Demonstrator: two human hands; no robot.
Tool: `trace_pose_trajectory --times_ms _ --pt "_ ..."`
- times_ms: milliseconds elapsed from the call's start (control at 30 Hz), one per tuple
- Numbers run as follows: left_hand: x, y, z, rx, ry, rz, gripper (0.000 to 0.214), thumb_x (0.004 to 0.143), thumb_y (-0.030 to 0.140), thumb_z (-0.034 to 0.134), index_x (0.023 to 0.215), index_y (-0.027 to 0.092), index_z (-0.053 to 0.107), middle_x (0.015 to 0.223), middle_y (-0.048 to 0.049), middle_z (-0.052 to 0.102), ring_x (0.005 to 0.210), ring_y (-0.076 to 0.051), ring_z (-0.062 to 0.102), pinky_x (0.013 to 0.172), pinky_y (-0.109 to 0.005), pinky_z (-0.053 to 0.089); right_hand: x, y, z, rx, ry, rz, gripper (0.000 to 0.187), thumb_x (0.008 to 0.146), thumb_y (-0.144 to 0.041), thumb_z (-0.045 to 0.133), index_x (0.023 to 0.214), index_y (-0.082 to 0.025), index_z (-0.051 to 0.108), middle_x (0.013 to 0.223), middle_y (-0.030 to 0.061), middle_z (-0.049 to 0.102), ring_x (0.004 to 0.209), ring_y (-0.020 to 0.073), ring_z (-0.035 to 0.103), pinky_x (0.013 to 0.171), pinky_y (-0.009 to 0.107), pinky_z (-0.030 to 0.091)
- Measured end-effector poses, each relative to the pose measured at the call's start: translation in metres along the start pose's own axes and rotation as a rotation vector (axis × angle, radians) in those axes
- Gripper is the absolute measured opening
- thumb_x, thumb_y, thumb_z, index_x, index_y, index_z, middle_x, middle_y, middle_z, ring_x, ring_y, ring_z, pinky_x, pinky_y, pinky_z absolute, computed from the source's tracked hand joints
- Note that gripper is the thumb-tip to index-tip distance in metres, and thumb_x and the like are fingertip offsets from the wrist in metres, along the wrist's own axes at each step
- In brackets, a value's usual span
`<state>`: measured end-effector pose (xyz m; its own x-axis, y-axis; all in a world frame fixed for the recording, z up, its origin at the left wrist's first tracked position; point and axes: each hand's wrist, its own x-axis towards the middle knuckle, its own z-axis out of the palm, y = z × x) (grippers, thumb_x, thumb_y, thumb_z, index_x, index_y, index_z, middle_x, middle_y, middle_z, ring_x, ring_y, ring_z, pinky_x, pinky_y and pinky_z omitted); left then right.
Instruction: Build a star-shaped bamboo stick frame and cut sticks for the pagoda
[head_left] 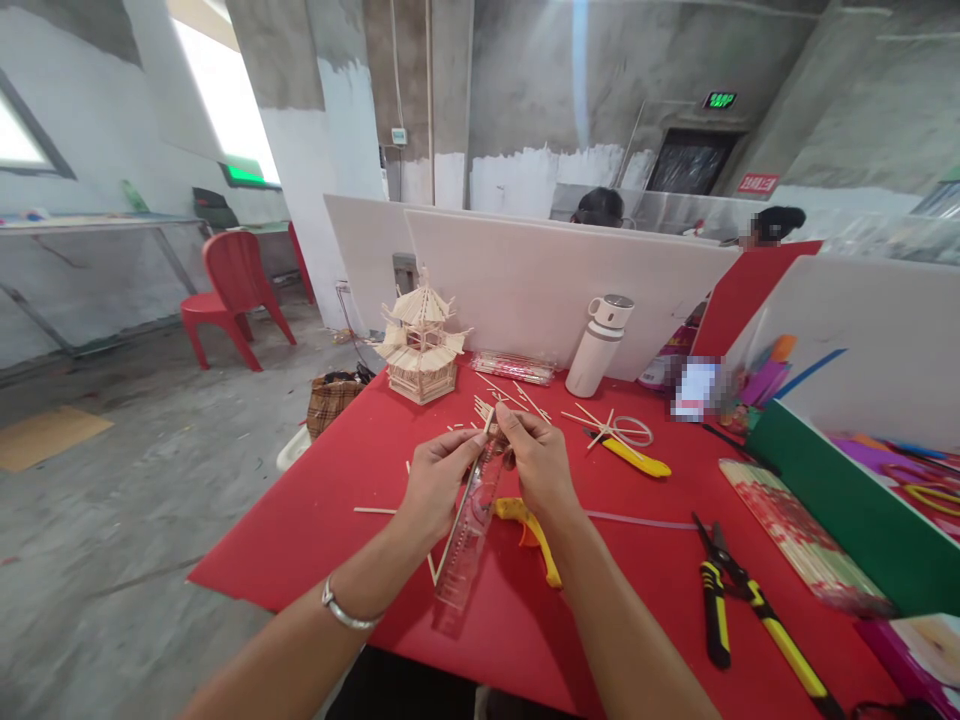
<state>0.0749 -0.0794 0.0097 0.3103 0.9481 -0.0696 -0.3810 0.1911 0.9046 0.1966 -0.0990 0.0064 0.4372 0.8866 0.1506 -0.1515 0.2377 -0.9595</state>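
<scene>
My left hand (pixel 441 478) is closed, thumb and fingers pinching a thin wooden stick (pixel 454 530) along the edge of a clear plastic ruler (pixel 471 545). At the upper end of the ruler my right hand (pixel 538 455) is also closed, gripping it; its fingertips partly hide the stick's end. Short wooden sticks (pixel 510 395) lie scattered just beyond my hands. Under my right forearm rests a yellow glue gun (pixel 534 535), partly covered. A pagoda model (pixel 422 345) made of sticks stands on the red tabletop (pixel 300 530) at the back left.
A white thermos (pixel 600 345) stands at the back by a white partition (pixel 525 260). To the right lie a yellow utility knife (pixel 637 457), a tape roll (pixel 634 431), black-and-yellow shears (pixel 739 590) and a pack of sticks (pixel 802 535). A red chair (pixel 236 285) is at the left.
</scene>
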Motion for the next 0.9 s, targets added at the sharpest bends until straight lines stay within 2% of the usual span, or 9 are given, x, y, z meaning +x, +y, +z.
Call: trace_pose_trajectory --times_ms 400,667,900 --pt "-0.002 0.0 0.002 0.023 -0.007 0.012 0.034 0.058 0.041 0.092 0.076 0.015 0.08 0.067 -0.0022 0.073 0.056 -0.01 0.058 0.056 -0.021 0.045 -0.002 0.001 -0.002 0.03 -0.011 0.017 0.044 0.077 -0.06 0.076 0.065 -0.018 0.068 0.059 -0.0011 0.059 0.053 0.0097 0.048 0.046 0.022 0.036" --pt "-0.002 -0.003 0.0 0.048 -0.018 0.025 0.037 0.058 0.044 0.092 0.078 0.015 0.08 0.07 -0.0029 0.074 0.057 -0.01 0.057 0.055 -0.021 0.044 0.002 -0.005 -0.009 0.038 -0.04 0.086 0.053 0.075 -0.068 0.071 0.061 -0.017 0.068 0.059 0.0028 0.061 0.053 0.0118 0.049 0.044 0.024 0.035" --pt "-0.004 -0.002 -0.001 0.108 -0.029 0.049 0.036 0.061 0.046 0.089 0.078 0.015 0.08 0.069 -0.0029 0.072 0.057 -0.01 0.055 0.053 -0.021 0.041 0.003 -0.005 -0.013 0.004 -0.063 0.064 0.037 0.071 -0.055 0.076 0.067 -0.018 0.072 0.057 -0.0015 0.057 0.051 0.0098 0.044 0.044 0.023 0.031"
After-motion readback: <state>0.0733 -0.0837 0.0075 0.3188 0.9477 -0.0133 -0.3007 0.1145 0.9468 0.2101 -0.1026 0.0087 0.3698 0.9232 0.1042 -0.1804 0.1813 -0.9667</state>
